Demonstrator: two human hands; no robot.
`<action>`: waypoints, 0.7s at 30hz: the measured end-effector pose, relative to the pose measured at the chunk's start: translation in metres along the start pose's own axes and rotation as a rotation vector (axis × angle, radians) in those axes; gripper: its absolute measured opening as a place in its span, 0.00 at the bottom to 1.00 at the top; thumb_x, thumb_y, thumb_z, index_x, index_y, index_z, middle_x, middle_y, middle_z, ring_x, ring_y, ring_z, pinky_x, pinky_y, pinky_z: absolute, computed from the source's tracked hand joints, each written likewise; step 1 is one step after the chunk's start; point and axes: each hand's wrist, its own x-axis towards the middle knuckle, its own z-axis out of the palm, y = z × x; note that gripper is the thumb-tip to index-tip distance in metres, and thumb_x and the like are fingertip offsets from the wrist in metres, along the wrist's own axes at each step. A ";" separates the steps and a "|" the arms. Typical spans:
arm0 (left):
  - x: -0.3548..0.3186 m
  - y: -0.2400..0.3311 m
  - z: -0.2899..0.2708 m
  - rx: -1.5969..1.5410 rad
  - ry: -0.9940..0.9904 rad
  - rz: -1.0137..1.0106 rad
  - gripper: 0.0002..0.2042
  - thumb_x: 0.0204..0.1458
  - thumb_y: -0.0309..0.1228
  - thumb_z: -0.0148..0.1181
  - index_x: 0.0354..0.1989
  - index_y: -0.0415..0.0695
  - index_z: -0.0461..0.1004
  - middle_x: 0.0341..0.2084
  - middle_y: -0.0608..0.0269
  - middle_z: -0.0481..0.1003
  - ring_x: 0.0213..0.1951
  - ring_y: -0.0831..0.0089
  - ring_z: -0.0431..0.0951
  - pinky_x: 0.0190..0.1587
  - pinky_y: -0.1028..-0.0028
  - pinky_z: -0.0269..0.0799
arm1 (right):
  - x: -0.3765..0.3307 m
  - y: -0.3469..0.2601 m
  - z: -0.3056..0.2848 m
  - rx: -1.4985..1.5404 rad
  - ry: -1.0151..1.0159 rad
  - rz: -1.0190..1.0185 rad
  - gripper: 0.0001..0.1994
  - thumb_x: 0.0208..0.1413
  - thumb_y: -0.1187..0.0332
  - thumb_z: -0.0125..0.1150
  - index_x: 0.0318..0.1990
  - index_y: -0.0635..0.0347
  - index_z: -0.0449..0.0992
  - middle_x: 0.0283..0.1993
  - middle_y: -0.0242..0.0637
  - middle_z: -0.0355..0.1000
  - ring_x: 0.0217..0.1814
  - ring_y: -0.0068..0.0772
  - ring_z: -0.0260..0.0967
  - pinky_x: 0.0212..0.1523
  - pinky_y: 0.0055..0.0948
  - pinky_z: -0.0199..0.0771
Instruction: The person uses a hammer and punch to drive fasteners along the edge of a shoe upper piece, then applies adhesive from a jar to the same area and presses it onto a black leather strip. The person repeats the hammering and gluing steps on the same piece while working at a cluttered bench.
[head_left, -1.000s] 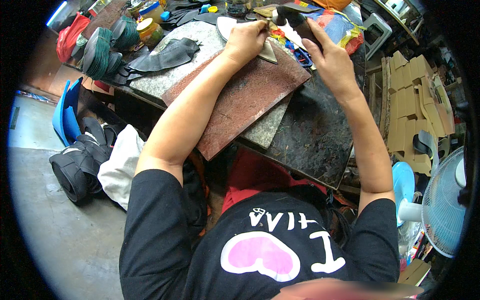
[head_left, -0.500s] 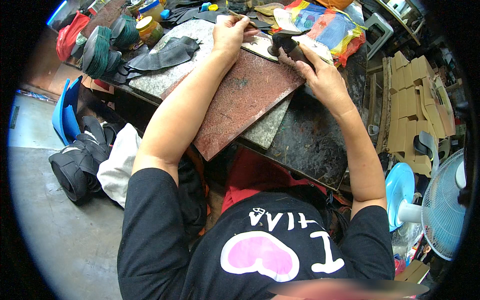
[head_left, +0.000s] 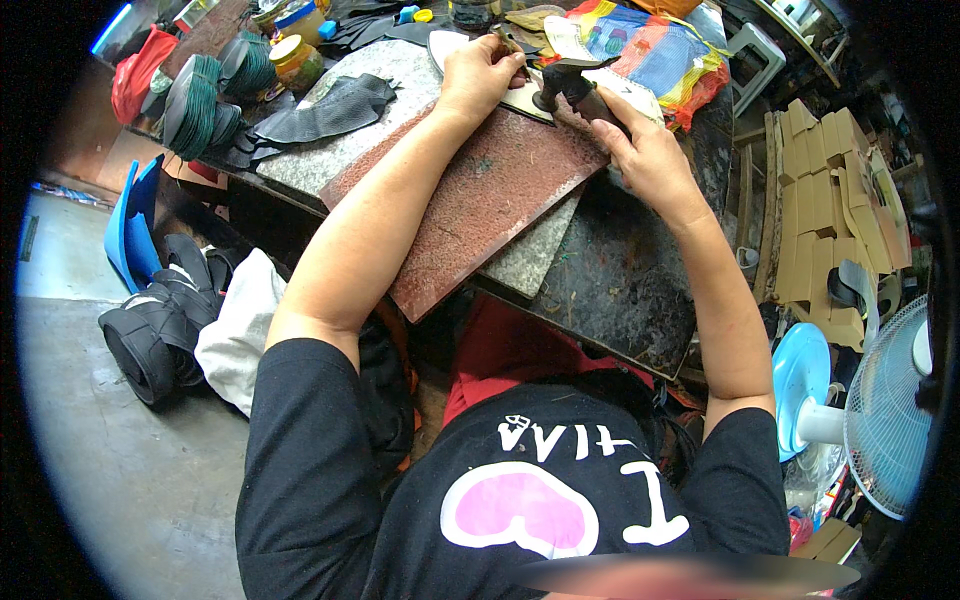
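Observation:
My left hand (head_left: 480,76) is closed, its fingertips pinching a short, rod-like punch (head_left: 506,38) that stands tilted above a cream flat piece (head_left: 526,100) with a dark edge. The punch's lower end is hidden behind my fingers. In my right hand (head_left: 645,150) is a hammer (head_left: 568,84) with a dark head, its round face close over the cream piece and just right of my left fingers. Whether the face touches the piece I cannot tell. Beneath lies a reddish-brown board (head_left: 480,195), set askew on a grey stone slab (head_left: 532,262).
Black textured material (head_left: 325,110) lies left of my left forearm. Spools of green cord (head_left: 195,110) and a yellow-lidded jar (head_left: 297,62) stand beyond it. A colourful mesh bag (head_left: 650,45) is at the far right, and a fan (head_left: 890,400) at the right.
My left hand has shifted right and slightly nearer, bringing the punch closer to the hammer head. The punch now stands more upright. My right hand and the hammer have hardly moved.

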 end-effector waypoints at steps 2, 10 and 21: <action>-0.005 0.006 -0.001 0.217 0.009 0.187 0.09 0.54 0.28 0.63 0.38 0.36 0.78 0.30 0.53 0.82 0.30 0.70 0.84 0.36 0.72 0.78 | 0.007 -0.013 -0.012 0.016 0.115 -0.083 0.21 0.62 0.51 0.54 0.60 0.46 0.72 0.47 0.53 0.76 0.51 0.58 0.74 0.52 0.45 0.73; -0.010 0.022 0.009 0.612 -0.025 0.558 0.10 0.53 0.30 0.62 0.42 0.39 0.76 0.34 0.48 0.79 0.37 0.51 0.81 0.40 0.63 0.76 | 0.026 -0.042 -0.058 0.354 0.490 -0.197 0.16 0.66 0.58 0.55 0.56 0.51 0.75 0.28 0.38 0.76 0.26 0.29 0.74 0.27 0.28 0.73; -0.010 0.018 0.009 0.602 0.005 0.485 0.11 0.54 0.31 0.61 0.43 0.40 0.76 0.33 0.48 0.79 0.38 0.50 0.80 0.41 0.61 0.75 | 0.030 -0.033 -0.075 0.437 0.488 -0.286 0.20 0.65 0.59 0.55 0.63 0.50 0.70 0.31 0.35 0.72 0.30 0.27 0.65 0.31 0.27 0.68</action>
